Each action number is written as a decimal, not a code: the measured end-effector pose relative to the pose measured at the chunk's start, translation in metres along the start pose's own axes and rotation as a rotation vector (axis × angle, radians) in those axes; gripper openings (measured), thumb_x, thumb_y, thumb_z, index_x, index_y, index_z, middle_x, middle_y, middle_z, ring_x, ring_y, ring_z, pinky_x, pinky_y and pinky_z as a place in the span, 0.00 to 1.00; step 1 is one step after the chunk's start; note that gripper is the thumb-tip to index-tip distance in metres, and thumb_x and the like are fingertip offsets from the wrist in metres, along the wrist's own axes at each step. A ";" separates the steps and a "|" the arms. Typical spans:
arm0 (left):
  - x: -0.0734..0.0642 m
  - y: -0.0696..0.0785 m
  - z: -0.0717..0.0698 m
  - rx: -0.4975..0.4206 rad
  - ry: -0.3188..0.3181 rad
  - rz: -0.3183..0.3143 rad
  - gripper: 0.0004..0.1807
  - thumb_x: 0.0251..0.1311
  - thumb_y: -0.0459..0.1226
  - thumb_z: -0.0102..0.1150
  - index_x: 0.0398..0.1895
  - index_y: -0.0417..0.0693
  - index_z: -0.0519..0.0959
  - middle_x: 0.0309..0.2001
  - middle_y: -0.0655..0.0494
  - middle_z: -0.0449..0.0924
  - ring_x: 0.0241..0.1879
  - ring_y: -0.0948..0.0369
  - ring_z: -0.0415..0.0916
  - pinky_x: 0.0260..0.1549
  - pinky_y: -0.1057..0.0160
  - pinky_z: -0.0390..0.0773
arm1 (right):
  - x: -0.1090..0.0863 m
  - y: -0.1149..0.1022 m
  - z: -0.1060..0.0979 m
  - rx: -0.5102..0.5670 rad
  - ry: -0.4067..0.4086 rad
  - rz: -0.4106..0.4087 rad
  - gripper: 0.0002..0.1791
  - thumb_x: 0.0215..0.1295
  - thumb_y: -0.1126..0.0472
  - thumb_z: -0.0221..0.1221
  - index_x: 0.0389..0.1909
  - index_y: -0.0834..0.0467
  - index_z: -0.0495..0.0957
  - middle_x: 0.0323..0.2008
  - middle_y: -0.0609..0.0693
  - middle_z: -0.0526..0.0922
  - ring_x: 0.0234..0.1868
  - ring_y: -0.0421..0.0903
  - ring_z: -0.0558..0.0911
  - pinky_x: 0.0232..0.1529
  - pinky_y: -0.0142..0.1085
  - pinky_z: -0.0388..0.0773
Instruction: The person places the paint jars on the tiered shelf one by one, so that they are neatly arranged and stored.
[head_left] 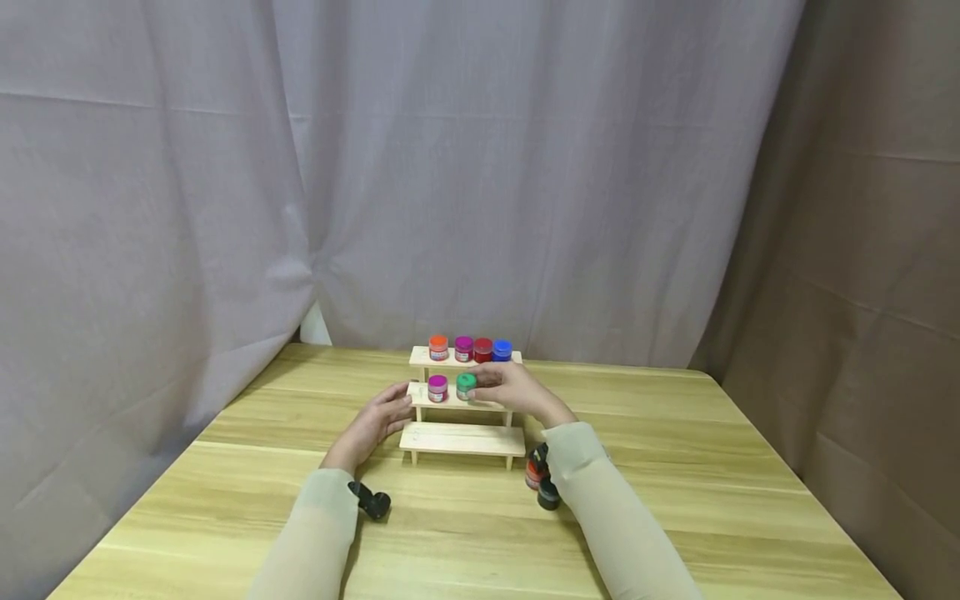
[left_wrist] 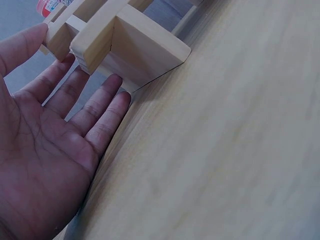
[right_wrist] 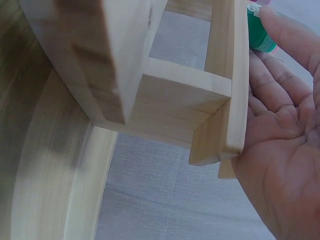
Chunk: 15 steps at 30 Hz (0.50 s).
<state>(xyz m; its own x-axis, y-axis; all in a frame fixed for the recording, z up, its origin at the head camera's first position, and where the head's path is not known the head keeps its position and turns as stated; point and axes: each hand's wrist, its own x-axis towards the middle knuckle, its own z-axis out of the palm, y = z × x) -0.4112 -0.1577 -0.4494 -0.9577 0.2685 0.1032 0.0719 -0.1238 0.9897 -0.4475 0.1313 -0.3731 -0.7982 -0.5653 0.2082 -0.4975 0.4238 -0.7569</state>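
A small wooden three-step rack stands on the table. My right hand pinches a green paint jar at the middle step, beside a magenta jar. In the right wrist view, thumb and fingers meet the green jar just past the step's edge. My left hand is at the rack's left end, its fingers extended; in the left wrist view the fingertips touch or nearly touch the wooden end. On the top step stand an orange jar, a purple jar, a red jar and a blue jar.
Beside my right forearm, a black-lidded jar and a red-orange jar stand on the wooden table, partly hidden by the sleeve and wrist camera. A grey curtain hangs behind the table's far edge.
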 end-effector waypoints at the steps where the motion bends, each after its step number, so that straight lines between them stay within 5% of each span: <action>1: 0.000 -0.001 0.000 -0.006 0.002 -0.001 0.36 0.73 0.41 0.50 0.79 0.41 0.53 0.76 0.36 0.55 0.71 0.42 0.59 0.70 0.49 0.64 | 0.000 0.000 0.000 0.003 -0.001 -0.004 0.23 0.64 0.56 0.69 0.59 0.54 0.80 0.48 0.49 0.87 0.50 0.47 0.85 0.54 0.41 0.82; 15: 0.000 -0.001 0.000 -0.007 -0.007 0.004 0.36 0.73 0.42 0.49 0.79 0.41 0.53 0.77 0.38 0.53 0.71 0.42 0.59 0.71 0.49 0.63 | -0.005 0.000 -0.004 -0.001 -0.024 -0.009 0.23 0.66 0.54 0.67 0.61 0.53 0.79 0.50 0.47 0.86 0.52 0.45 0.84 0.56 0.42 0.81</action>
<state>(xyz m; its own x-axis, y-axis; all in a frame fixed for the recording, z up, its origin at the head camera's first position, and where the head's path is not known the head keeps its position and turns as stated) -0.4109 -0.1575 -0.4505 -0.9555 0.2747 0.1076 0.0734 -0.1318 0.9886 -0.4452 0.1375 -0.3716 -0.7854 -0.5858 0.1997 -0.5045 0.4192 -0.7548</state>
